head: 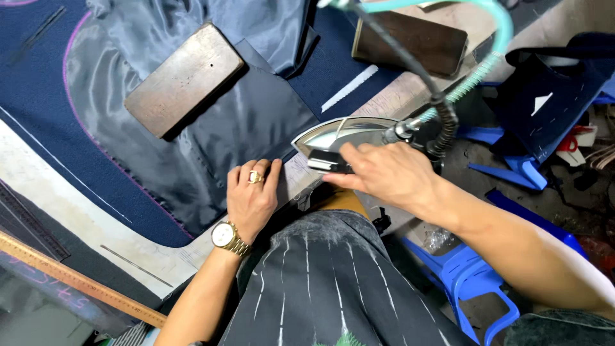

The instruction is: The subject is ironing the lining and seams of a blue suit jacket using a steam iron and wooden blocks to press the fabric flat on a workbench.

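1. Left hand (251, 198): fingers flat and spread, grasping nothing, pressing the edge of the grey lining (237, 128) against the table (38, 173); ring on one finger, gold watch (225, 236) at the wrist.
2. Right hand (384, 172): fingers curled over the handle of the iron (339, 138), gripping it; soleplate nose toward 9 o'clock, sitting at the table edge just at 3 o'clock of the left hand.
3. Lining: spread at 12 o'clock of the left hand, over navy cloth (38, 96) marked with chalk curves; looks smooth near the fingers, more rumpled toward 11 o'clock.
4. Wooden block (184, 80) resting on the lining at 11 o'clock of the left hand; second block (410, 41) at 12 o'clock of the iron.
5. Hose (493, 51) and dark cord rising from the iron's back toward 1 o'clock.
6. Wooden ruler (77, 282) lying at 8 o'clock, well apart from both hands.
7. Blue stool (467, 275) at 5 o'clock of the right hand, below table level.
8. Judged progress: pressing seemingly under way, iron at the near edge only; much of the lining apparently unpressed, creases toward 11 o'clock left to flatten.
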